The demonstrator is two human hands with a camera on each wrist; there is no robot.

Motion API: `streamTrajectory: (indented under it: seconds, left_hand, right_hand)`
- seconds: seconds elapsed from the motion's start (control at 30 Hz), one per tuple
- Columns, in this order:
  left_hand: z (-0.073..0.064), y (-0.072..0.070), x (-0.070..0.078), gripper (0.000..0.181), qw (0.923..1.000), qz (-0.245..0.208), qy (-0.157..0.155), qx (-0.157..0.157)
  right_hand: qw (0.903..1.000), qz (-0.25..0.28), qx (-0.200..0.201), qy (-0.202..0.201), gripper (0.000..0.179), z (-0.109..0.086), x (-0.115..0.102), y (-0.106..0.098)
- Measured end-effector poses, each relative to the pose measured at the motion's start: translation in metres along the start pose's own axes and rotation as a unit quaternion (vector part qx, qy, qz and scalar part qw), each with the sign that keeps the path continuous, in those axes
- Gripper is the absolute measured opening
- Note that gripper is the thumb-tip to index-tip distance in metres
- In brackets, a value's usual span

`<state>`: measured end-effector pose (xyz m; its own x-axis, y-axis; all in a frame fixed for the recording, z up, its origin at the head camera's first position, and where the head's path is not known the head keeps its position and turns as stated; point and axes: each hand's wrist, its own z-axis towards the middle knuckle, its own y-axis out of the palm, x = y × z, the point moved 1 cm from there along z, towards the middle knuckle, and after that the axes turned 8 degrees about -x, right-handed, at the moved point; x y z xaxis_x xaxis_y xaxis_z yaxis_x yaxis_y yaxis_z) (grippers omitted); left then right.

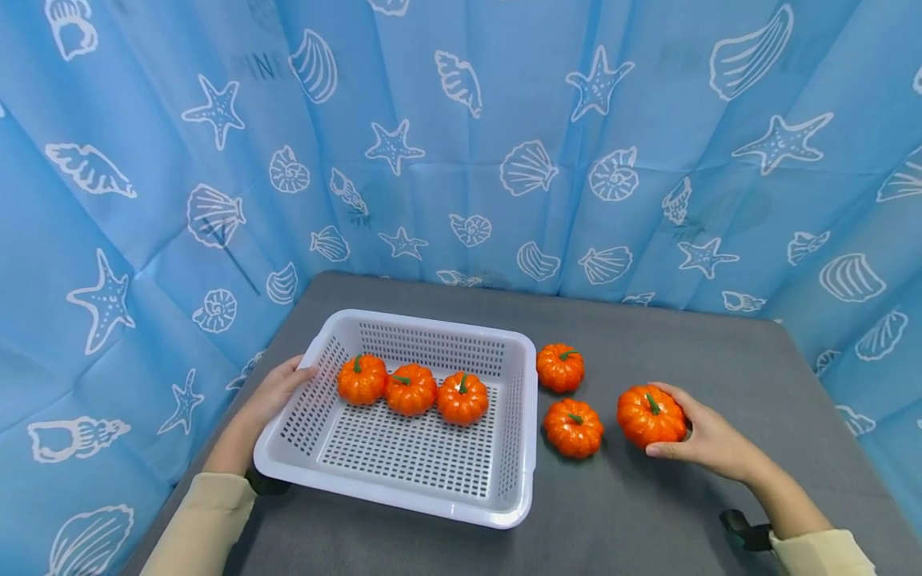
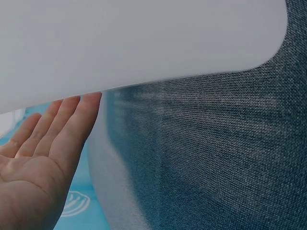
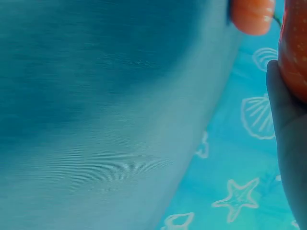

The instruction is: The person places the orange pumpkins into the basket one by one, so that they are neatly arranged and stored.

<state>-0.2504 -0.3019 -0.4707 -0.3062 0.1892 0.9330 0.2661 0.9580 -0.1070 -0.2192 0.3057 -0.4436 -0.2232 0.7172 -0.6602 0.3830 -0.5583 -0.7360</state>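
A white plastic basket (image 1: 403, 500) with slotted walls holds 3 small orange toy pumpkins (image 1: 362, 380) in a row. My left hand (image 1: 277, 390) grips its left rim, a digit over the edge. In the left wrist view, the fingers of my left hand (image 2: 53, 143) reach up against the underside of the basket (image 2: 158, 38). My right hand (image 1: 709, 436) holds another orange pumpkin (image 1: 648, 416) with a green stem, thumb at its near side. Between it and the basket are two more pumpkins, one farther back (image 1: 560, 368) and one nearer (image 1: 573, 428).
The grey cloth-covered table (image 1: 619, 516) extends beneath everything. A blue curtain (image 1: 468, 144) with white shells and starfish hangs behind it and along both sides. Dark straps with devices (image 1: 745, 532) sit at the wrists.
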Motion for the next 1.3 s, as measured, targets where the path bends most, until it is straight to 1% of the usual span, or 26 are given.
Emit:
streamTrajectory:
  seconds: [0.13,0.3,0.4,0.53,0.63,0.83,0.93,1.07,1.17,1.3]
  left_hand:
    - [-0.001,-0.001,0.0,0.065,1.0,0.0,-0.003,0.001]
    - [-0.002,-0.001,-0.001,0.064,1.0,-0.002,-0.003,0.004]
    - [-0.002,0.001,-0.001,0.064,1.0,-0.007,-0.005,0.0]
    - [-0.002,0.003,-0.002,0.064,1.0,-0.004,-0.005,-0.004]
    - [-0.002,0.003,0.0,0.062,1.0,0.0,-0.004,0.0]
    - [0.0,0.0,0.002,0.065,1.0,0.004,-0.004,0.0]
    - [-0.001,0.0,0.003,0.066,1.0,0.006,-0.003,-0.003]
    - [-0.001,-0.001,0.004,0.063,1.0,0.002,-0.005,0.001]
    - [-0.001,-0.001,0.004,0.063,1.0,-0.001,-0.007,0.004]
    - [0.0,0.0,0.002,0.063,0.9999,0.009,-0.006,0.004]
  right_hand:
    - [0.9995,-0.006,0.007,-0.03,0.079,0.013,-0.01,-0.006]
    - [0.9975,-0.015,0.004,-0.068,0.079,0.038,-0.03,-0.016]
    - [0.9958,-0.014,-0.007,-0.091,0.078,0.055,-0.045,-0.022]
    - [0.9936,-0.019,-0.024,-0.109,0.08,0.078,-0.065,-0.027]
    - [0.9924,-0.02,-0.03,-0.117,0.082,0.095,-0.079,-0.028]
    - [0.9892,-0.016,-0.042,-0.139,0.085,0.122,-0.11,-0.023]
    - [0.9869,-0.021,-0.049,-0.152,0.086,0.134,-0.124,-0.017]
    - [0.9818,-0.017,-0.063,-0.178,0.086,0.15,-0.142,-0.008]
    - [0.9774,-0.01,-0.082,-0.195,0.086,0.16,-0.157,-0.001]
    - [0.973,-0.015,-0.098,-0.208,0.089,0.169,-0.176,0.007]
